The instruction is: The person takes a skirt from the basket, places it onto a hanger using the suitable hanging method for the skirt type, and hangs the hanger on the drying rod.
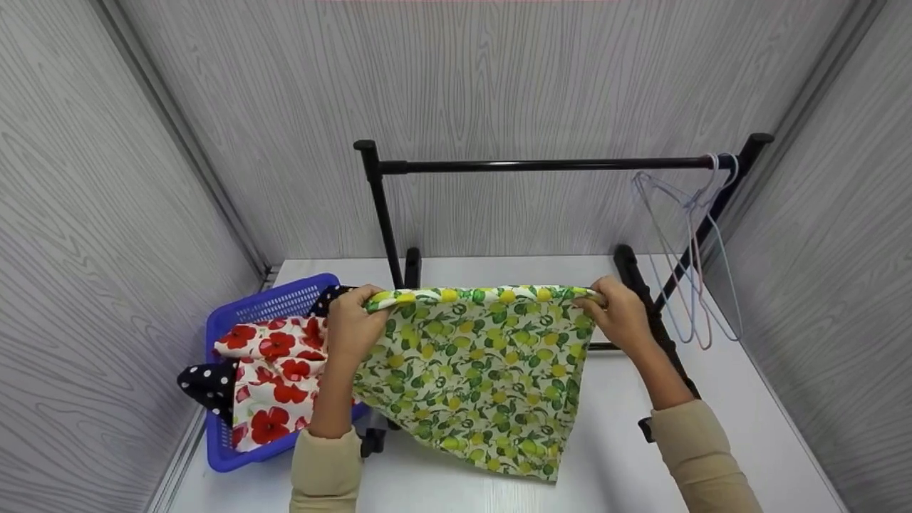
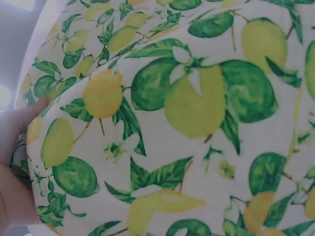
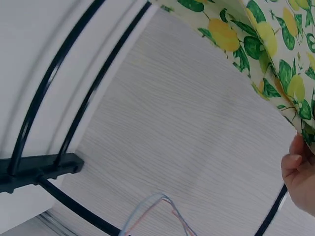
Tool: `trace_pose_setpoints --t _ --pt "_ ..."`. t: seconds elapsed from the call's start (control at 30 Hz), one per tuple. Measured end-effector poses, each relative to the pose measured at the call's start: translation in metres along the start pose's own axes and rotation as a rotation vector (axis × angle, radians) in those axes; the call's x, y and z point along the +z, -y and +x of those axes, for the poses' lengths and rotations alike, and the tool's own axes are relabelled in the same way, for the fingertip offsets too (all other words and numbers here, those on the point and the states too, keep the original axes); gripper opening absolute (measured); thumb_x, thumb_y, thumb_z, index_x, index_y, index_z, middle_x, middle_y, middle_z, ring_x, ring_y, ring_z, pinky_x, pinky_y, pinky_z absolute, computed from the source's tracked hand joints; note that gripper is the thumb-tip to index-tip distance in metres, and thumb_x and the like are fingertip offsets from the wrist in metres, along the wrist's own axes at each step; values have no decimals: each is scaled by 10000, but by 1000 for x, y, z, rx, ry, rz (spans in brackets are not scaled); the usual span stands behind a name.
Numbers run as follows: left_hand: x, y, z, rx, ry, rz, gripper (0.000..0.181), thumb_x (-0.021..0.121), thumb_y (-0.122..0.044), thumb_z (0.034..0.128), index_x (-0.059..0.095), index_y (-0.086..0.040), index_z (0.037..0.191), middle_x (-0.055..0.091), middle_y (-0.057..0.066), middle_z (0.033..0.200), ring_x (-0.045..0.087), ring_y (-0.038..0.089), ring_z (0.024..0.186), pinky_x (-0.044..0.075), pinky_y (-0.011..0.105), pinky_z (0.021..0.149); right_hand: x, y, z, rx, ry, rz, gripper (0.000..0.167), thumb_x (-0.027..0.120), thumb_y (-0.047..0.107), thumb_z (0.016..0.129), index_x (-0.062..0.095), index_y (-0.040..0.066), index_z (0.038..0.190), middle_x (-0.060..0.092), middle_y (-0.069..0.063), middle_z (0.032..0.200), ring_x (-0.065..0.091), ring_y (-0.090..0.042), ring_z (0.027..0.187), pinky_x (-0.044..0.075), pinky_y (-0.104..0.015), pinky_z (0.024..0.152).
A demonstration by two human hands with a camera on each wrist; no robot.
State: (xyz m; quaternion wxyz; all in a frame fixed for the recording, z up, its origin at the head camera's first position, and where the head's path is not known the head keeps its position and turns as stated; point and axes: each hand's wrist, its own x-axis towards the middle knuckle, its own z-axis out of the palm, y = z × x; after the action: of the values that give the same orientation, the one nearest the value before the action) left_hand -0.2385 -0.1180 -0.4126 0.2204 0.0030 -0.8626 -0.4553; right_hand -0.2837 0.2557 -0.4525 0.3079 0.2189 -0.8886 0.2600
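Observation:
A white cloth [image 1: 477, 377] printed with lemons and green leaves hangs stretched between both hands, its top edge folded over. The left hand [image 1: 356, 320] pinches the upper left corner, and the right hand [image 1: 618, 313] pinches the upper right corner. Lower down, the cloth drops in a slanting hem toward the right. In the left wrist view the lemon-print cloth [image 2: 192, 103] fills most of the picture, with part of the left hand [image 2: 17, 162] at its edge. The right wrist view has the right hand [image 3: 301, 177] gripping a corner of the fabric.
A blue plastic basket [image 1: 217, 427] at the left holds a red-flower cloth [image 1: 278, 377] and a black polka-dot cloth [image 1: 210, 385]. Behind the hands stands a black clothes rack [image 1: 527, 165]. Several wire hangers [image 1: 695, 263] hang at its right end.

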Motion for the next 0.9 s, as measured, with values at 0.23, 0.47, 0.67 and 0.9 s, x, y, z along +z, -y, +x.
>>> trace_pose_setpoints --t 0.23,0.47,0.67,0.9 --pt "38 16 2 -41 73 118 66 657 -94 797 691 -57 839 673 109 762 468 176 602 315 255 538 36 -24 2 70 -10 -114 197 624 110 861 576 -22 722 586 -156 736 597 -296 627 487 -407 544" --pt "66 42 3 -57 134 242 102 646 -141 825 680 -73 893 692 129 844 610 256 702 420 345 554 64 -39 0 142 -75 -359 261 626 179 864 596 -11 688 519 -182 645 477 -306 467 396 -420 414" --pt "90 72 4 -53 79 253 86 611 -111 848 662 -44 829 667 139 813 624 295 712 480 420 584 89 -37 -6 441 -62 21 178 610 105 877 686 -54 852 666 -230 733 616 -357 637 484 -462 601" --pt "116 102 0 -164 30 291 187 563 -31 838 660 3 994 669 198 949 636 371 849 492 507 680 112 -38 -23 608 153 418 466 504 44 932 364 -105 1351 554 -298 1079 552 -388 1026 461 -448 865"
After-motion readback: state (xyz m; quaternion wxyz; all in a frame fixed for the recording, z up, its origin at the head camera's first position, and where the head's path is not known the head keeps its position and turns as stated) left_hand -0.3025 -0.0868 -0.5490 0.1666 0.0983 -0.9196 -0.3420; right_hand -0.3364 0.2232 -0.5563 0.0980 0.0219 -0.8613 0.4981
